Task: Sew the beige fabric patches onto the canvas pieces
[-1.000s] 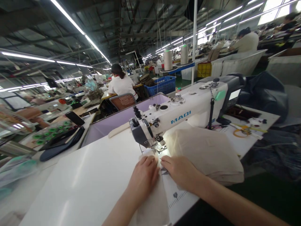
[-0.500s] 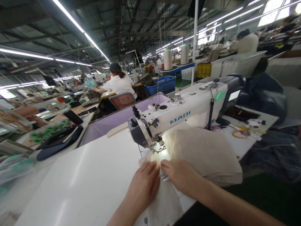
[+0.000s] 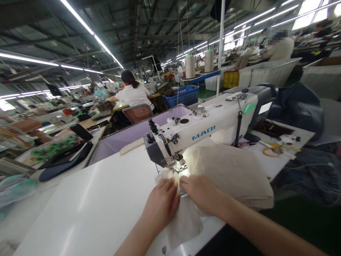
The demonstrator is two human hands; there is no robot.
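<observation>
A white sewing machine [image 3: 205, 129] stands over a white table, its lamp lighting the needle area. Beige fabric [image 3: 185, 222] runs from beneath the presser foot toward the table's front edge. My left hand [image 3: 163, 202] grips this fabric just left of the needle area, fingers bent together. Close beside it on the right, my right hand [image 3: 199, 192] is closed on the fabric too, with a small shiny metal piece partly visible under its fingers. A larger folded beige cloth [image 3: 234, 170] lies right of the needle, under the machine arm.
Yellow-handled scissors [image 3: 271, 150] lie right of the machine. Behind the table is a purple-lined bin [image 3: 112, 144]. Two thread cones [image 3: 190, 67] stand on a blue holder. A person [image 3: 132, 93] in white sits farther back. At left lies a dark blue case [image 3: 66, 160].
Both hands have shifted slightly toward the machine, and the fabric's near end has moved forward with them. The seated person at the back has leaned a little left.
</observation>
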